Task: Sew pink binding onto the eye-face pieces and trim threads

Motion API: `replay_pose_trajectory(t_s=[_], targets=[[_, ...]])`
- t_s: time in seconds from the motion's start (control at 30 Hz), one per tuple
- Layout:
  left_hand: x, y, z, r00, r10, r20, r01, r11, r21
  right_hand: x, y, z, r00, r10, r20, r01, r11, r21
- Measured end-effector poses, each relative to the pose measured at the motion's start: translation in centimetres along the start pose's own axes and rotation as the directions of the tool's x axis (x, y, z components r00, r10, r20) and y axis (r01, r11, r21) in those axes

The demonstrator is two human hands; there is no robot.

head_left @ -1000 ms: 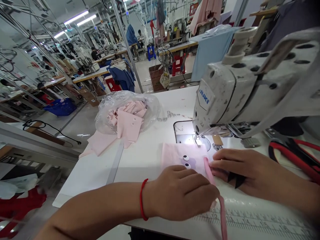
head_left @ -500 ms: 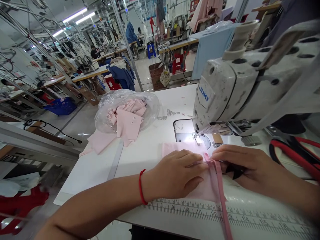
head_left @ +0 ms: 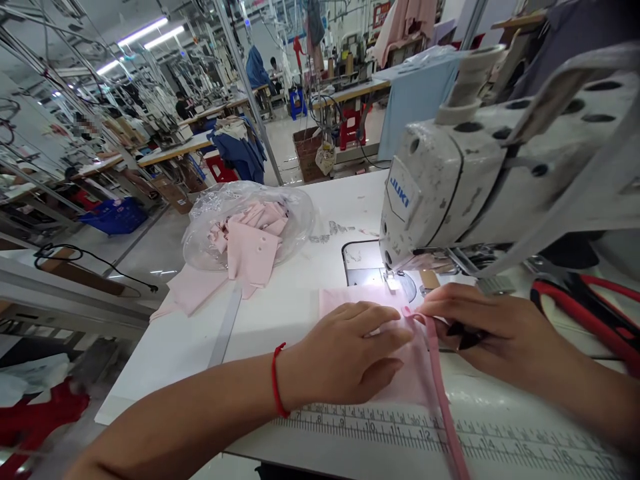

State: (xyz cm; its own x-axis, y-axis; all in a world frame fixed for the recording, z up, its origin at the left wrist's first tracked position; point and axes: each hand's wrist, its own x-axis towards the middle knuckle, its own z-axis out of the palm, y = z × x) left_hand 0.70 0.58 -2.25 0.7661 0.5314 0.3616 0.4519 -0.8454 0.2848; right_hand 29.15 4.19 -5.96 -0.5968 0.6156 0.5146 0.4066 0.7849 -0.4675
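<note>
My left hand [head_left: 357,353] lies palm down on a flat pink fabric piece [head_left: 333,298], fingers stretched toward the sewing machine's lit needle area [head_left: 393,281]. On the other side, my right hand [head_left: 495,327] pinches a narrow darker pink fabric strip [head_left: 440,393] near its upper end, just in front of the presser foot. The strip runs down along the piece's right side and past the table's front edge. A small dark pointed tool [head_left: 467,335] is tucked under the right fingers; its kind is not clear. Part of the fabric is hidden under my left hand.
The white sewing machine [head_left: 440,180] takes up the right side. Red-and-black handled scissors [head_left: 585,313] lie at far right. A clear plastic bag [head_left: 200,233] with pink pieces [head_left: 253,257] sits back left. A printed ruler [head_left: 370,425] runs along the front edge.
The view has shifted slightly, moving the scene a little left. The strip's small loop by the needle looks flatter. Both hands keep nearly the same place on the fabric.
</note>
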Motion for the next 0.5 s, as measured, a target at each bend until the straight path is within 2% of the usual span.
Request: replay_pose_trajectory(t_s=[0.1,0.2,0.33,0.4,0.5], targets=[[0.0,-0.3,-0.2,1.000,0.000,-0.009,-0.001,0.999,-0.052,0.3,-0.9,-0.4,0.996,-0.067,0.060,0.068,0.998,-0.014],[0.0,-0.6,-0.2,1.000,-0.004,0.024,0.005,0.999,-0.047,0.4,-1.6,-0.5,0.979,-0.152,0.136,0.175,0.969,-0.172],[0.1,-0.8,0.0,0.998,-0.052,0.029,0.052,0.999,-0.007,0.3,-1.7,0.0,0.955,-0.257,0.151,0.297,0.866,-0.403],[0.1,-0.9,0.0,0.998,-0.066,0.023,0.066,0.998,0.001,0.3,-1.4,0.3,0.935,-0.324,0.143,0.353,0.817,-0.457],[0.2,-1.1,-0.2,0.997,-0.068,0.026,0.068,0.998,-0.003,0.3,-0.9,0.6,0.903,-0.374,0.210,0.429,0.768,-0.476]])
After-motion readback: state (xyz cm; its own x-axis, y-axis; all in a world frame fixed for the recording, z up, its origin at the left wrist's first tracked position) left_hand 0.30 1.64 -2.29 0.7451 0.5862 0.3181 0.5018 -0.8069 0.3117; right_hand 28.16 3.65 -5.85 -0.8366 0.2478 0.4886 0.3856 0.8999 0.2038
